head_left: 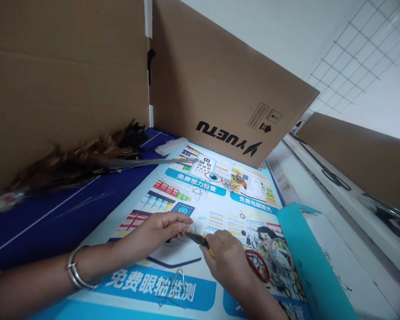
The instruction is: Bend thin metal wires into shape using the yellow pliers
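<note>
My right hand [228,255] is closed around pliers [197,239] with dark jaws and a bit of yellow handle showing. Their tip points left and meets the fingers of my left hand [171,226]. Thumb and forefinger of that hand pinch a thin wire piece [194,227], which seems to curve in a loop; most of it is hidden by the fingers. On the printed poster [136,249] under both hands lies a small heap of bent wires [173,289]. Right of the pliers are a red ring [258,266] and a coil of wire [280,254].
Brown feathers [86,153] and a bundle of straight wires [150,162] lie at the left. Cardboard walls [216,80] stand behind and to the left. A turquoise box [315,262] holding white paper sits at the right. More small wire pieces [231,183] lie farther back.
</note>
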Demonstrator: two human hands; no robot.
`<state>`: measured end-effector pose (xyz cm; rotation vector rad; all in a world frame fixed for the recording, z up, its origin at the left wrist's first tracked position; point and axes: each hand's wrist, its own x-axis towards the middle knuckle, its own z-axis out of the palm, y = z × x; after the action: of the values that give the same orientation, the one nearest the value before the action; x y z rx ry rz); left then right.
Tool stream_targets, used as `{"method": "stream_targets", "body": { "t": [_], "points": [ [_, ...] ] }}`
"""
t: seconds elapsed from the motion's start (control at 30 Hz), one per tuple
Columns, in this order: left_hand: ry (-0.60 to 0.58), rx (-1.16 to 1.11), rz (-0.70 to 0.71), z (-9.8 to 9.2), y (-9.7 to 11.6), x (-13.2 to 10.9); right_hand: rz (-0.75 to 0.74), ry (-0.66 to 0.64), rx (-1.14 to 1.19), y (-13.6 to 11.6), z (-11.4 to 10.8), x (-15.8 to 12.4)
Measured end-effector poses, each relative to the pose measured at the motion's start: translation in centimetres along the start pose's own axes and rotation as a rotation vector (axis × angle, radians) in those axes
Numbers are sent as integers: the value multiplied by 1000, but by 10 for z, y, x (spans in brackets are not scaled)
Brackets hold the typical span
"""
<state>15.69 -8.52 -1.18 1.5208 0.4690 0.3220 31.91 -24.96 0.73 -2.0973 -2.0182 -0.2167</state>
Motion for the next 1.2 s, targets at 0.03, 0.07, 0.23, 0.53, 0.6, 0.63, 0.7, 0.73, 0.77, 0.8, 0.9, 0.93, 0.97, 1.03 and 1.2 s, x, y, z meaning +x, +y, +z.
{"method": "stream_targets", "body": {
  "t": [0.03,0.07,0.23,0.53,0.6,0.63,0.7,0.73,0.77,0.8,0.9,0.93,0.97,1.03,1.2],
  "points": [
    [-1,23,4,0,0,0,24,-33,25,0,-2,0],
    [-1,38,7,1,0,-1,46,-65,46,0,-5,1],
    [-2,31,27,4,1,-3,107,-208,153,2,-15,4],
    [-6,32,24,4,-2,-2,117,-240,287,9,-12,5],
    [-4,37,32,4,-2,-2,122,-247,304,10,-11,5],
    [-4,40,34,4,-2,-2,123,-248,309,10,-11,5],
    [-1,40,30,4,-2,-2,117,-246,313,11,-10,4],
    [6,33,24,4,-2,-2,110,-242,314,11,-9,4],
    [12,23,16,4,-2,-2,103,-234,313,10,-7,4],
    [20,8,9,4,-2,-2,100,-223,311,10,-5,4],
    [49,-48,-21,4,-1,0,128,-138,287,7,5,3],
    [61,-68,-31,4,-1,1,142,-84,279,6,9,3],
    [71,-91,-39,4,0,2,144,-31,274,6,13,2],
    [83,-143,-50,4,3,3,139,63,255,5,21,0],
    [88,-305,-145,8,15,1,55,251,151,5,28,-2]
  ]
}}
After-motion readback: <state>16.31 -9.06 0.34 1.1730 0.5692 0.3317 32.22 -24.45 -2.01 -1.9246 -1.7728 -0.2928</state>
